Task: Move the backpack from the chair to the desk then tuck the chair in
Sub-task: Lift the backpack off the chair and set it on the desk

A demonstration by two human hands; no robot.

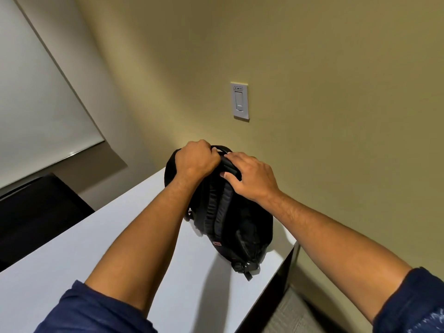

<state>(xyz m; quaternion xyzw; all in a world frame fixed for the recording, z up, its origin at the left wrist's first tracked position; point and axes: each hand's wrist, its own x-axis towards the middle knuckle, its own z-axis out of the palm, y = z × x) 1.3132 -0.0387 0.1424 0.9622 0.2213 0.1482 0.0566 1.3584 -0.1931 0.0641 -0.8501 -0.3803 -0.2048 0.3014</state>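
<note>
- The black backpack [230, 217] stands on the white tabletop [120, 236] at the centre of the frame, near the tabletop's right-hand edge and close to the beige wall.
- The left hand [195, 159] is closed in a fist over the top of the backpack, apparently around its carry handle [222, 149], though the fingers hide the grip itself.
- The right hand [249, 175] lies spread and flat on the padded shoulder straps just beside it, pressing rather than gripping.
- The fabric looks soft and saggy, so the backpack would likely slump if let go; its weight cannot be judged.
- The carry handle seems the surest hold, with 1 hand steadying the body.
- No chair is clearly in view.
</note>
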